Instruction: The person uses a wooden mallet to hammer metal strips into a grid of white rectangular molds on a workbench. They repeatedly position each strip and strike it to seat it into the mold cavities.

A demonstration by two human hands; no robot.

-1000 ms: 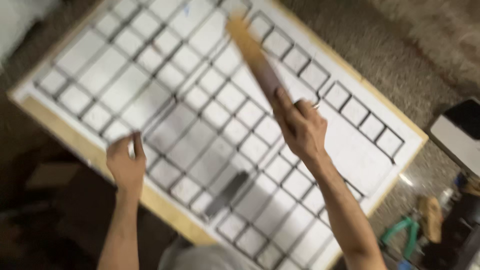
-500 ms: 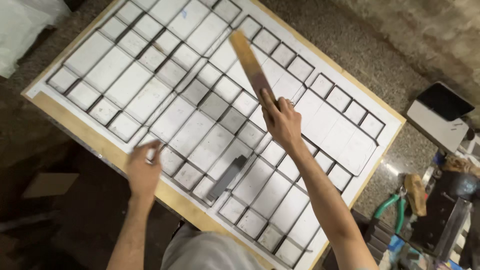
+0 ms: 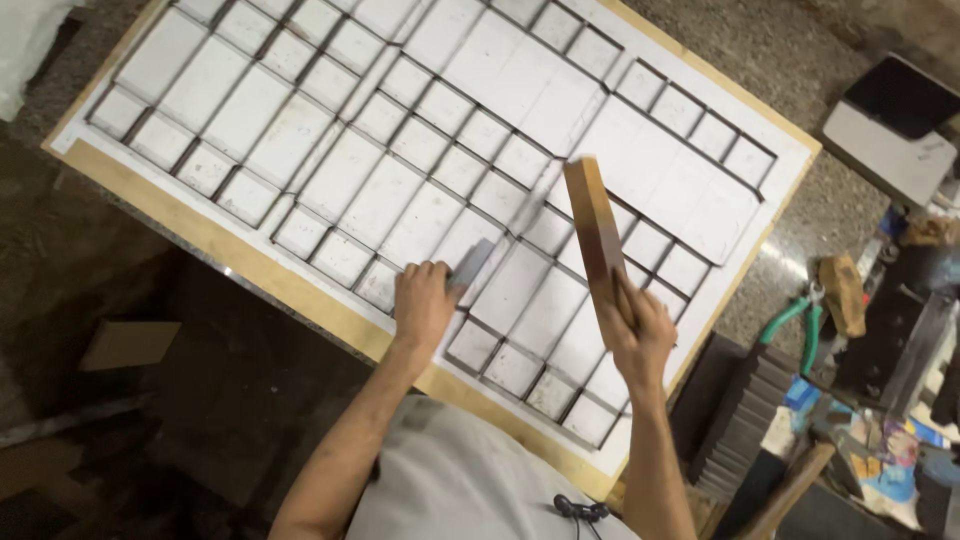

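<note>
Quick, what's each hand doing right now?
Left hand: closed on a flat grey metal strip lying on the grid.
Right hand: closed around a wooden bar, raised.

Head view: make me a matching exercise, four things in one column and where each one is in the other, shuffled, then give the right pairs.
Things:
1. wooden stick
2. grey strip
3. pliers
4. metal grid

Places:
A. flat on the white board
B. in the left hand
C. on the stone floor, right of the board
D. raised in the right hand

Pairs: 1-D, 2-B, 3-C, 4-A
</note>
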